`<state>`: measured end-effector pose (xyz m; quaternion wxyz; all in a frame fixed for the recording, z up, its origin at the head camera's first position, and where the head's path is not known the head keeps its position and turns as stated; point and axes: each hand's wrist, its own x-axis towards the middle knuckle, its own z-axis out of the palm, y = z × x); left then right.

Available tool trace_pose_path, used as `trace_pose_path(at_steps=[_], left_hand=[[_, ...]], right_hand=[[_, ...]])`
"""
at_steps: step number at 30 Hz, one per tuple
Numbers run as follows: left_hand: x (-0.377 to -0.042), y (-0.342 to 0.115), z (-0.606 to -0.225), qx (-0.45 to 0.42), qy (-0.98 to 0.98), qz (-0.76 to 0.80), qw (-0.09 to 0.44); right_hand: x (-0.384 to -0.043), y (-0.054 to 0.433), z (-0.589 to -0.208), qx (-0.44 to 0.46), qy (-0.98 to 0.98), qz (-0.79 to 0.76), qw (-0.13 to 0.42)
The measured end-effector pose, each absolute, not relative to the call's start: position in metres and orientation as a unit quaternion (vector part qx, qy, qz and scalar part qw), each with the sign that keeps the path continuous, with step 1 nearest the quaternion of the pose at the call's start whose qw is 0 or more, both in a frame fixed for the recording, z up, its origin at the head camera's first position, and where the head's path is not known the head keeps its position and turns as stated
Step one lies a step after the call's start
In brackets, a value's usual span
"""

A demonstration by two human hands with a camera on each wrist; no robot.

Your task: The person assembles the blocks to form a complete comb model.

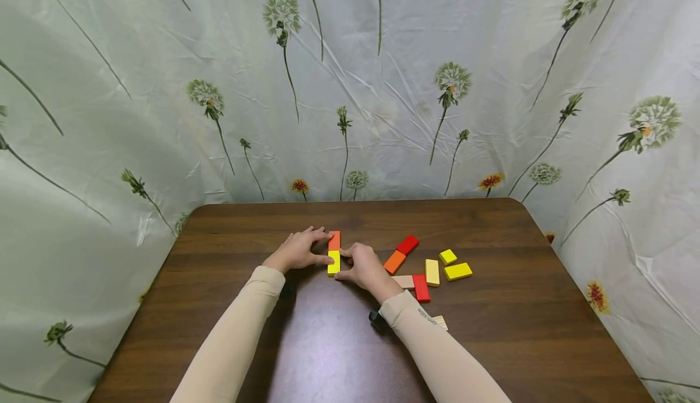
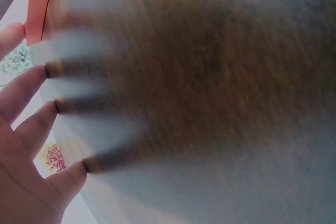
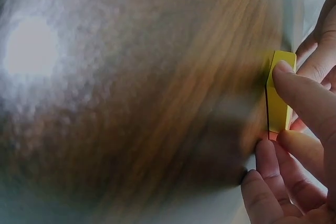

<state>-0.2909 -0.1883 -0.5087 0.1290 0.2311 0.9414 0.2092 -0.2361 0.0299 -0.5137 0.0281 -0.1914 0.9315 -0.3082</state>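
Observation:
A yellow block (image 1: 334, 268) and an orange block (image 1: 334, 241) lie end to end in a line on the wooden table, the orange one farther away. My right hand (image 1: 367, 268) pinches the yellow block between thumb and index finger, the thumb at its near end and the index close to the joint with the orange. From the left, my left hand (image 1: 297, 251) touches the pair with fingers spread, its thumb at the yellow block and index at the orange block. Its other fingertips rest on the tabletop in the left wrist view.
Right of my hands lie loose blocks: a red block (image 1: 407, 245), an orange one (image 1: 395, 262), a cream one (image 1: 432, 273), another red one (image 1: 421, 288) and two yellow ones (image 1: 458, 271). My right forearm partly hides a pale block (image 1: 440, 322). A flowered curtain (image 1: 383, 117) hangs behind the table.

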Motion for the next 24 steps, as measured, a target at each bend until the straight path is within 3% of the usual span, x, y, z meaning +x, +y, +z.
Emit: trace_pose_path(at_steps=[10,24], left_hand=[[-0.29,-0.188,-0.511,0.233,0.939,0.215,0.133],[-0.29,-0.188,-0.511,0.223,0.939,0.224,0.134]], right_hand=[[-0.236,0.029,-0.516,-0.179,0.929,-0.322,0.032],[-0.242,0.055,-0.496,-0.174,0.925,-0.326,0.089]])
